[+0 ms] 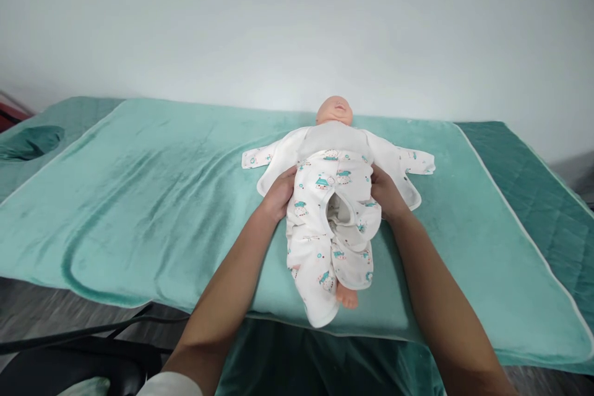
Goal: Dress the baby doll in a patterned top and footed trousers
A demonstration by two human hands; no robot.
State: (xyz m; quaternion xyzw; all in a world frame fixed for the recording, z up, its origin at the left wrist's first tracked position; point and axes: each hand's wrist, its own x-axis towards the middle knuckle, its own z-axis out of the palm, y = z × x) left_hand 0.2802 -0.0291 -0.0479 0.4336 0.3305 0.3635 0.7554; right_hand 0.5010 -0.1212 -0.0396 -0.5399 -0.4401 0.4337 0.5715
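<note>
A baby doll (335, 110) lies on its back, head toward the wall. It wears a white open-fronted baby shirt (290, 151) with its sleeves spread out to both sides. White baby pants (310, 213) with a teal animal print and a split crotch cover its belly and legs. My left hand (281, 190) is closed on the left side of the pants near the waist, its fingertips partly hidden. On the opposite side my right hand (385, 190) grips the pants, fingers mostly out of sight behind the cloth. One bare doll foot (347, 296) sticks out of the right pant leg.
A teal plush sheet (185, 198) with soft wrinkles covers the padded bed, over a darker quilted cover (533, 179). An opening (32, 141) shows at the bed's left end. A white wall (278, 25) stands behind; a black chair (83, 359) is at lower left.
</note>
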